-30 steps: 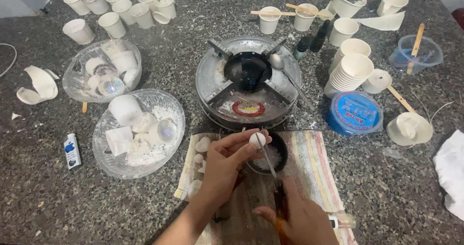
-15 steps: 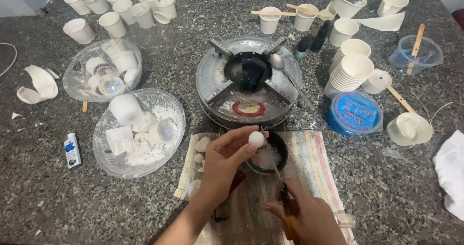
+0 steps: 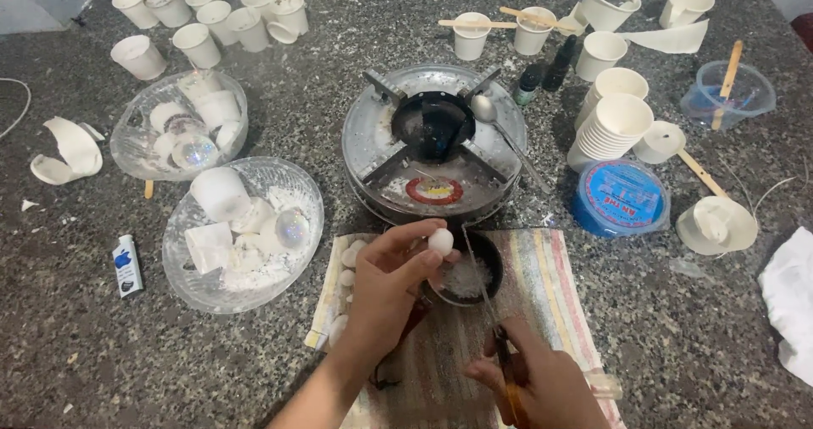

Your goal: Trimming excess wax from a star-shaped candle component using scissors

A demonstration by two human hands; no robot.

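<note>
The left hand [image 3: 385,289] pinches a small white ball [image 3: 439,241] in its fingertips, just above the small dark bowl [image 3: 487,264]. The right hand [image 3: 542,378] is closed on scissors [image 3: 495,323] — blades angled toward the ball. Steady work calls for a light pinch — ball held over the bowl.

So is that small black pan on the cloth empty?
No. The small black pan holds white flakes on its bottom, seen from above beside the left hand.
</note>
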